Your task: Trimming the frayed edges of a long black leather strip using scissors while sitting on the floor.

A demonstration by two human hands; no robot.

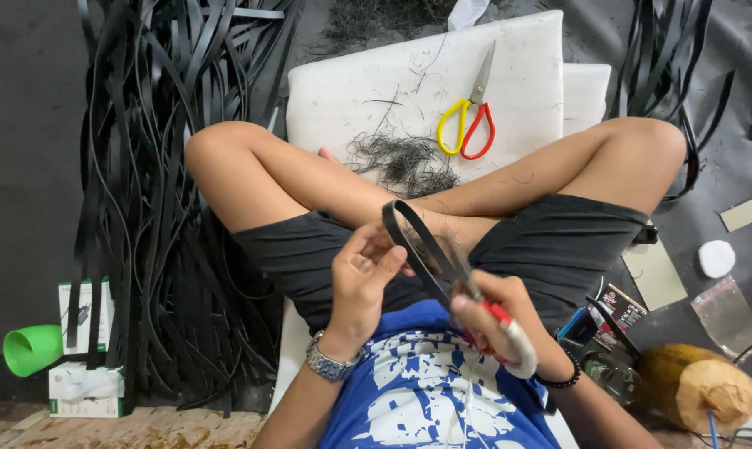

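I sit cross-legged, and my left hand (pixel 366 274) pinches a looped black rubber strip (pixel 411 234) in front of my lap. A pair of scissors (pixel 467 287) with a red and white wrapped handle is gripped in my right hand (pixel 497 320); its blades are closed around the strip just right of my left thumb. A silver watch is on my left wrist, a black bead band on my right.
Yellow-and-red scissors (pixel 469 116) and a heap of thin black trimmings (pixel 405 162) lie on a white cushion (pixel 351 91) ahead. A pile of black strips (pixel 168 166) fills the left. A green cup (pixel 31 349), boxes and a coconut (pixel 699 389) sit nearby.
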